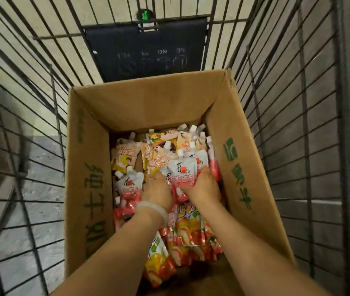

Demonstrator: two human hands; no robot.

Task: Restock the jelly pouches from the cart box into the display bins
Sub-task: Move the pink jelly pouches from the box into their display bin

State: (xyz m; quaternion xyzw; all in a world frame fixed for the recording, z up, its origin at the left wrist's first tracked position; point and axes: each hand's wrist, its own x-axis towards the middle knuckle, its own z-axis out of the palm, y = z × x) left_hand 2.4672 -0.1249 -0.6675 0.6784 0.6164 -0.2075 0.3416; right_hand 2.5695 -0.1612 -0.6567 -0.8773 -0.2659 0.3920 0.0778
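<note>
Your left hand (156, 190) and right hand (203, 188) clasp a stack of red-and-white jelly pouches (183, 175) between them, fingers curled round its sides. More pouches lie around and beneath your hands inside the cardboard box (88, 167), which sits in the wire cart (298, 124).

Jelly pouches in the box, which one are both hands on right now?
The white-and-red pouch right of centre, spout pointing away. The left hand and right hand grip it from either side; the other pouches lie untouched.

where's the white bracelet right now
In the head view, the white bracelet sits on the left wrist, just behind the left hand, inside the cardboard box, over the jelly pouches.
</note>
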